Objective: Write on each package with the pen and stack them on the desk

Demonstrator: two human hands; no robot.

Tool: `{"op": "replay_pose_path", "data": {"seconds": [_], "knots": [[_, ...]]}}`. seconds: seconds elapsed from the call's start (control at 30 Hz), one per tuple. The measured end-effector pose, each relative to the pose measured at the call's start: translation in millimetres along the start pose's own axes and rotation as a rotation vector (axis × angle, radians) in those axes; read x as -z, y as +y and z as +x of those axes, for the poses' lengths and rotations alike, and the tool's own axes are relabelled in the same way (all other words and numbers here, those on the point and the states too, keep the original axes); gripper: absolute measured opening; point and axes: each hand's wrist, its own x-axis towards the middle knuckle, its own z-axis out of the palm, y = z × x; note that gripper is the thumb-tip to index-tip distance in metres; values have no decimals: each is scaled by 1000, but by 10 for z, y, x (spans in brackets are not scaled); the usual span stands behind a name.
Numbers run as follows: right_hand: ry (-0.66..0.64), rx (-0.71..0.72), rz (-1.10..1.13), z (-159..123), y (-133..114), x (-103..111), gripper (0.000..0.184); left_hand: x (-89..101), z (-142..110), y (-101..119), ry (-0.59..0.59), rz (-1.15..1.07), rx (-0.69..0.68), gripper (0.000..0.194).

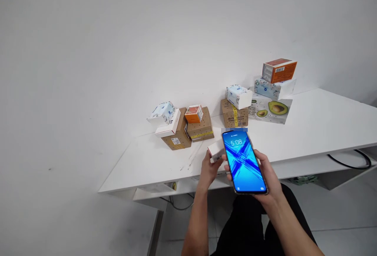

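Observation:
My right hand (269, 175) is closed around a smartphone (244, 161), its lit blue lock screen facing me and reading 5:08. Left of the phone, my left hand (210, 171) grips a small white box (216, 150) with a thin red edge. The phone hides the right part of that box. Beyond my hands, a brown carton (235, 115) with yellow tape carries a tissue pack (239, 96). Farther left, an orange box (193, 114) rests on another brown carton (202, 128).
On the white table (312, 126), an avocado-printed box (272, 108) supports a second tissue pack (267, 88) and a larger orange box (279, 70). At left, a third tissue pack (161, 112) and a flat white box (169, 127) top a carton (178, 140). A black cable (357, 165) lies below the tabletop.

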Motion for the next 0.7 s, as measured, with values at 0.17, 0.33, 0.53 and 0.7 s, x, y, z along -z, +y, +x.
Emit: {"op": "replay_pose_path", "data": {"seconds": [0.17,0.33,0.53,0.7], "knots": [[385,368,-370,56,-346,461,47,0,42,-93,-84,-37,-67,47],[932,606,-1509,276,-613,1197,56,18,71,-152,-56,-12,-39,45],[1065,547,-2287,460,-685,1516,48,6,79,-197,-48,18,-1,40],[995,447,-2381,544,-696,1580,50,24,104,-270,-69,-35,21,38]]}}
